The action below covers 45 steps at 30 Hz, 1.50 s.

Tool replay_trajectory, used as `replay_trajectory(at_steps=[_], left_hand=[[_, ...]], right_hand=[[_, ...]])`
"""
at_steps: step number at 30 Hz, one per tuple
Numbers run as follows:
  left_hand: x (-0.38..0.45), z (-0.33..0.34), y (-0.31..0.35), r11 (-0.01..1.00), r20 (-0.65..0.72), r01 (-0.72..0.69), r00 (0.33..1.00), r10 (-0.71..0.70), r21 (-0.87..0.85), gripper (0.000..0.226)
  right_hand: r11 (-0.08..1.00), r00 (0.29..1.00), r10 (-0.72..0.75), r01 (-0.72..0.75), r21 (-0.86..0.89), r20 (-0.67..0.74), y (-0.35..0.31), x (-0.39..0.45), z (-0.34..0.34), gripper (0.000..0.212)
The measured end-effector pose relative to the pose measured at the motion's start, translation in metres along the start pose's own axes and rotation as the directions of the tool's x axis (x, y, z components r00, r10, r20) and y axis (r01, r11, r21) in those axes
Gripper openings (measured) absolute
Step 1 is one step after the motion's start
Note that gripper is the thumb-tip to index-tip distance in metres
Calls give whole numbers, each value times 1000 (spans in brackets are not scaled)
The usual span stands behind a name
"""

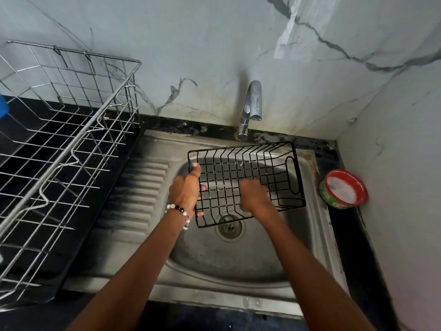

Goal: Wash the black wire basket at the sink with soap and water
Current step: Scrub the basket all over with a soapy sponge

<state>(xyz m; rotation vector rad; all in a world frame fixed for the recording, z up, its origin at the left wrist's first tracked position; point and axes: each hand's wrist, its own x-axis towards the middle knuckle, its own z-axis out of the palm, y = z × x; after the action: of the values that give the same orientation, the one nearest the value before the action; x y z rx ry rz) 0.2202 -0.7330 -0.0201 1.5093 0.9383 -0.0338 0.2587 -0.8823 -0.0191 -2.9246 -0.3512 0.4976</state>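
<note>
Head view looks down over the steel sink [310, 235], and the black wire basket [245, 180] is held up above the bowl, just in front of the faucet [251, 108], tilted so its open side faces the person. Left hand [187, 189] is clamped on the basket's left rim, thumb up along the wire and fingertips curling round from behind; a beaded bracelet [179, 211] sits on that wrist. Right hand [254, 195] is inside the basket, pressed against the wire grid, and it's smeared with motion blur, so whether those fingers grip anything I cannot tell. Under the basket's near edge, the drain [230, 229] shows in the bottom of the bowl. No water is coming from the faucet spout. To the right of the sink, on the dark surface [343, 235] by the side wall, sits a round red-rimmed tub [343, 188] with white soap paste inside. On the other side of the sink, beyond its ribbed drainboard [140, 187], a large steel dish rack [59, 151] stands on the dark surface against the marble-patterned wall.
</note>
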Motion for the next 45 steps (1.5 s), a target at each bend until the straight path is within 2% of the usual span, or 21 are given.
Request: replay_trajectory(at_steps=[2,5,8,12,18,21,24,26,29,32,34,37,38,41,45], left_hand=[[-4,6,-3,1000,-48,-26,999,25,-14,50],[-6,11,-5,996,-122,-91,988,92,12,51],[-3,10,-4,992,-116,-112,988,105,-62,55],[-2,9,-6,983,-117,-167,981,157,-77,65],[1,6,-5,970,-127,-234,966,225,-60,51],[1,5,-4,961,-142,-277,952,271,-24,44],[-1,3,-3,942,-171,-334,927,333,21,52],[-2,2,-3,938,-186,-345,921,343,25,56],[-2,7,-4,932,-208,-361,911,355,6,44],[3,10,-7,915,-241,-401,886,397,35,63],[4,11,-9,909,-255,-411,874,413,60,73],[4,13,-9,911,-255,-407,877,408,62,63],[4,13,-9,914,-251,-402,880,403,57,59],[6,10,-8,917,-242,-396,886,396,52,61],[11,5,-12,918,-253,-391,884,393,60,71]], right_hand=[[990,999,-50,47,135,19,-25,-5,9,25],[936,971,-239,225,272,18,-57,-14,21,33],[889,929,-368,342,306,31,-55,-13,23,23],[882,878,-434,369,293,200,-30,-5,11,24],[912,900,-378,320,257,219,24,1,-18,26],[940,926,-329,302,159,185,50,11,-20,29],[990,983,-142,143,-1,112,72,24,-16,37],[997,999,-16,19,-73,42,69,21,-14,36],[976,997,-7,-10,-217,-82,33,2,-7,28],[968,984,-100,63,-242,-145,-5,-17,9,25],[957,972,-200,167,-237,-122,-28,-25,18,24],[934,934,-348,338,-119,-79,-58,-30,21,19],[910,904,-414,410,-57,-104,-64,-30,24,15],[815,820,-539,566,128,-194,-55,-24,32,17],[737,754,-653,654,172,-71,-18,-12,21,29]])
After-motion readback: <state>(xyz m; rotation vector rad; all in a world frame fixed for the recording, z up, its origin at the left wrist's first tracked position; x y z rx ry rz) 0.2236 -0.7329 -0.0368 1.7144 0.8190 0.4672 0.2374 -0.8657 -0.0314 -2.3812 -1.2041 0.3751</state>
